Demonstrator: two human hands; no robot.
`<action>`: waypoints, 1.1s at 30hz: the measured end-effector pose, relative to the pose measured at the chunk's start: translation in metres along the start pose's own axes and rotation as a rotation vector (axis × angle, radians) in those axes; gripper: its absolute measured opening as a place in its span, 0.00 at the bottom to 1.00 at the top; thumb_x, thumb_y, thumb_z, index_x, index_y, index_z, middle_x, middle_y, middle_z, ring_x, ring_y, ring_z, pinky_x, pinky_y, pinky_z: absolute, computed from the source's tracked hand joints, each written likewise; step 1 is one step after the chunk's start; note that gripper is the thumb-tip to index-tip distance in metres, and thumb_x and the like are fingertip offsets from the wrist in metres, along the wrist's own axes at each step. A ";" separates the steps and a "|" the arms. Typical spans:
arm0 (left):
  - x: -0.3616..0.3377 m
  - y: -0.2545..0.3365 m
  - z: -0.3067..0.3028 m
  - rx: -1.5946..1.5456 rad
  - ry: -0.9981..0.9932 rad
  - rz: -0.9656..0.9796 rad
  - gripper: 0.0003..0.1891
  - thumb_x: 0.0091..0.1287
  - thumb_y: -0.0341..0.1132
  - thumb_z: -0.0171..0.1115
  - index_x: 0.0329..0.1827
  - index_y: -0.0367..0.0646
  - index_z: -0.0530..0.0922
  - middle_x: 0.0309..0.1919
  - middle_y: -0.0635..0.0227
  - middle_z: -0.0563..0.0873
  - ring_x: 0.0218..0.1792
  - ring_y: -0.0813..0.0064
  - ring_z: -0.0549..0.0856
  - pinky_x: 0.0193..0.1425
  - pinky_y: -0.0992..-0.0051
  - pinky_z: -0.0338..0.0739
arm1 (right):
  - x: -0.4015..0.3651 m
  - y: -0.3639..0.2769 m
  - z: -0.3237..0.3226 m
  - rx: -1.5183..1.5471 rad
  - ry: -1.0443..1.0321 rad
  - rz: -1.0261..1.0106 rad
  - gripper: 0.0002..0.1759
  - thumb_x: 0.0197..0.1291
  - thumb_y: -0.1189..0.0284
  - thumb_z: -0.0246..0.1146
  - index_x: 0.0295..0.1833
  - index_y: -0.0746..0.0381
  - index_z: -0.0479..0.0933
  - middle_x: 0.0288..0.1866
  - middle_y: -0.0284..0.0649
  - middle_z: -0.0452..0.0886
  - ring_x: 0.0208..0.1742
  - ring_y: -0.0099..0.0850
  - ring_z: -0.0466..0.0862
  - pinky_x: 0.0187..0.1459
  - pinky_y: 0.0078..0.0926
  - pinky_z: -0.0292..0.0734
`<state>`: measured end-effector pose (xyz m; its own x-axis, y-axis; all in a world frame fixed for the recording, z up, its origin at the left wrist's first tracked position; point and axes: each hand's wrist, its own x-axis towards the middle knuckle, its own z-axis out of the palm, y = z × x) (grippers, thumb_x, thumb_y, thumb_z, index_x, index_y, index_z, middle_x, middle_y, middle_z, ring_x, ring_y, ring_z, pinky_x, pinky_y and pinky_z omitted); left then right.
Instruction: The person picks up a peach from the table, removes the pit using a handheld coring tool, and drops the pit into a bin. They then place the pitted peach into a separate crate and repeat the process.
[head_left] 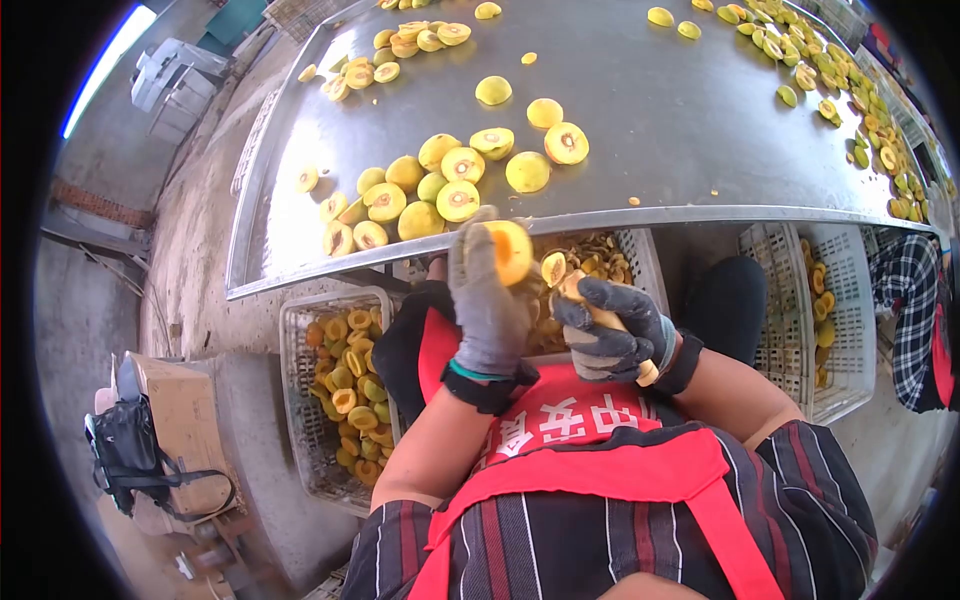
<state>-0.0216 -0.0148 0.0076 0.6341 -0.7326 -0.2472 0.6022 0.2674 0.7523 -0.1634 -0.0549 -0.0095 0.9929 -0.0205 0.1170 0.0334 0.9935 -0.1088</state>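
My left hand (487,300), in a grey glove, holds a yellow-orange fruit half (511,251) up in front of the metal table's front edge (640,217). My right hand (610,330), in a dark grey glove, grips a wooden-handled tool (603,318) whose tip points at the fruit; a small piece of fruit (554,268) sits at that tip. Both hands hover over a white crate (640,255) of fruit pieces between my knees. I wear a red apron over a striped shirt.
Halved and whole yellow fruits (440,185) lie piled on the steel table, with more along its far right side (840,90). White crates stand at lower left (295,330) and right (780,260). A person in a checked sleeve (915,300) is at the right. A black bag (125,450) rests on a box.
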 end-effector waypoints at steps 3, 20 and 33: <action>0.001 0.039 -0.035 0.287 -0.113 0.201 0.15 0.70 0.36 0.52 0.57 0.43 0.72 0.38 0.65 0.81 0.30 0.77 0.81 0.26 0.77 0.78 | -0.012 -0.009 0.002 -0.061 0.065 -0.075 0.17 0.68 0.57 0.49 0.38 0.60 0.70 0.14 0.32 0.68 0.07 0.17 0.64 0.10 0.13 0.58; 0.128 0.053 -0.016 2.097 -0.494 0.455 0.22 0.55 0.42 0.64 0.51 0.41 0.78 0.50 0.55 0.81 0.48 0.59 0.82 0.53 0.67 0.74 | -0.039 -0.004 0.008 -0.484 0.427 -0.032 0.18 0.66 0.58 0.53 0.35 0.63 0.69 0.16 0.34 0.69 0.10 0.19 0.64 0.12 0.14 0.59; 0.025 0.038 -0.001 0.390 -0.516 -0.242 0.14 0.69 0.37 0.53 0.53 0.40 0.74 0.42 0.66 0.80 0.36 0.80 0.81 0.28 0.84 0.77 | 0.012 -0.027 0.018 -0.668 0.702 -0.414 0.20 0.67 0.53 0.51 0.48 0.59 0.74 0.23 0.35 0.74 0.19 0.23 0.73 0.21 0.18 0.69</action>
<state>0.0175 -0.0228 0.0294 0.1337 -0.9734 -0.1859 0.4180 -0.1147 0.9012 -0.1539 -0.0802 0.0123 0.7257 -0.6165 -0.3054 0.2291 0.6351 -0.7376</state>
